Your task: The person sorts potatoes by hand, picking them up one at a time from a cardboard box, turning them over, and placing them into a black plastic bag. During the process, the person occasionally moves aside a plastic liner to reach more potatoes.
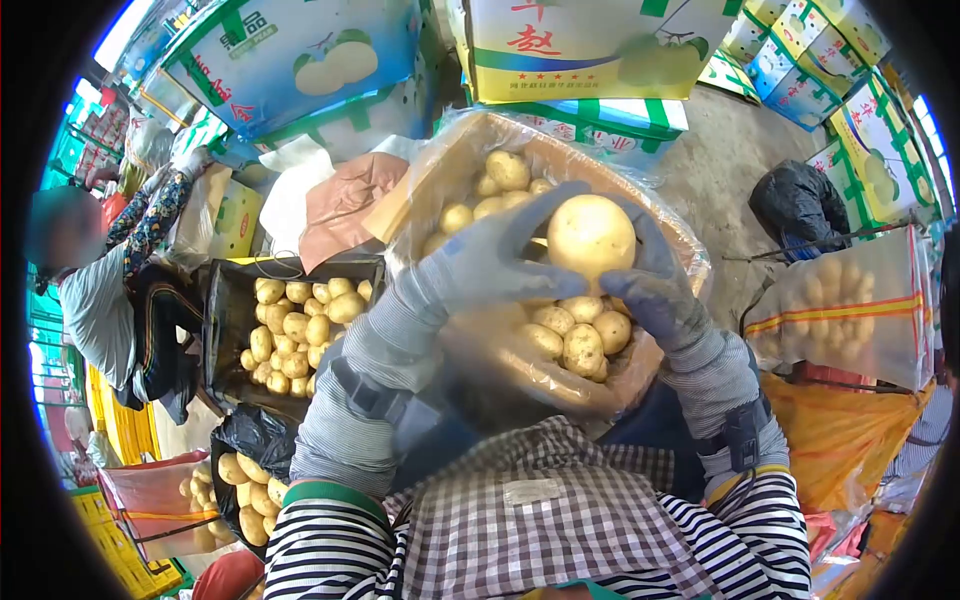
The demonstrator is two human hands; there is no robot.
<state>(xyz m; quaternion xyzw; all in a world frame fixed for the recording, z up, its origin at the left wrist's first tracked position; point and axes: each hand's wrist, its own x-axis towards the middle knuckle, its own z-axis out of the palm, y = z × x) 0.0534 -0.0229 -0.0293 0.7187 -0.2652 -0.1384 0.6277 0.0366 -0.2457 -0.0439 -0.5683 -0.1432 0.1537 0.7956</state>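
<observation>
Large potato held between both hands over a lined box

You had the large potato [591,237] between both gloved hands, above the box [575,155] lined with clear plastic. Your left hand [490,250] gripped its left side, fingers spread wide, with the thumb low and the forefinger reaching up beside it. Your right hand [655,280] closed on its right side, fingertips touching low on the skin. The potato filled the space between your two palms, so neither hand was narrowed to a pinch.

Smaller potatoes [583,348] lay in the box below and beyond your hands. To your left stood a dark crate [211,335] of potatoes, with a brown sheet [350,205] and a white sheet [298,195] near its far side. Past the crate, a co-worker [100,310] reached toward printed cartons [290,65]; more cartons stood ahead of you. To your right were a black plastic bag [800,205] and, nearer you, a see-through sack [840,312] with potatoes showing inside it
</observation>
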